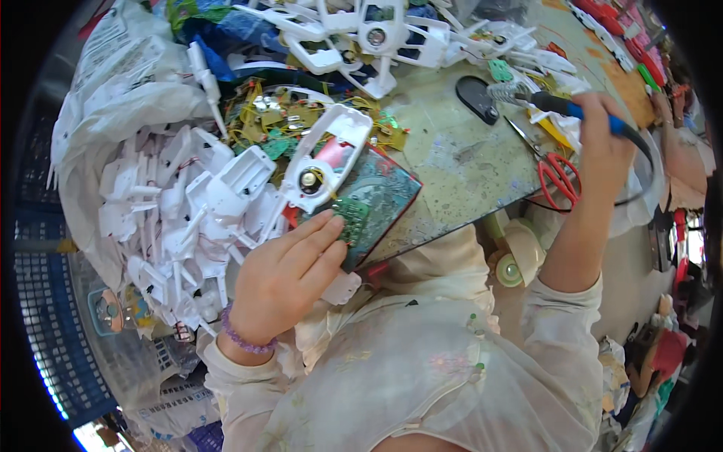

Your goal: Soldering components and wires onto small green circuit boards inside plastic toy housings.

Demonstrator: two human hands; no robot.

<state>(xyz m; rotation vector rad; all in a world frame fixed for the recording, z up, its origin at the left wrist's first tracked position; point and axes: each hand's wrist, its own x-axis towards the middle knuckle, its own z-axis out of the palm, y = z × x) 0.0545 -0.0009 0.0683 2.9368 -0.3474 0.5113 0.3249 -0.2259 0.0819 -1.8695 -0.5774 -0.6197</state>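
My right hand (608, 139) is closed around the handle of a soldering iron (556, 104) with a blue and black grip. The iron's front end points left into the wire coil of a black soldering-iron stand (476, 98). At the table's near edge, the closed fingers of my left hand (282, 275) press on a small green circuit board (351, 217); its thumb is hidden. This board lies against a white plastic frame (331, 154) with a round speaker-like part inside. Both rest over a flat dark green pad (388, 188) with a red edge.
Red-handled scissors (557, 179) lie at the table's right edge. A large bag (113, 83) of white plastic parts (211, 196) stands on the left. Wired boards (271, 113) are heaped behind the frame, with more white frames (376, 38) beyond. A blue crate (64, 331) stands far left.
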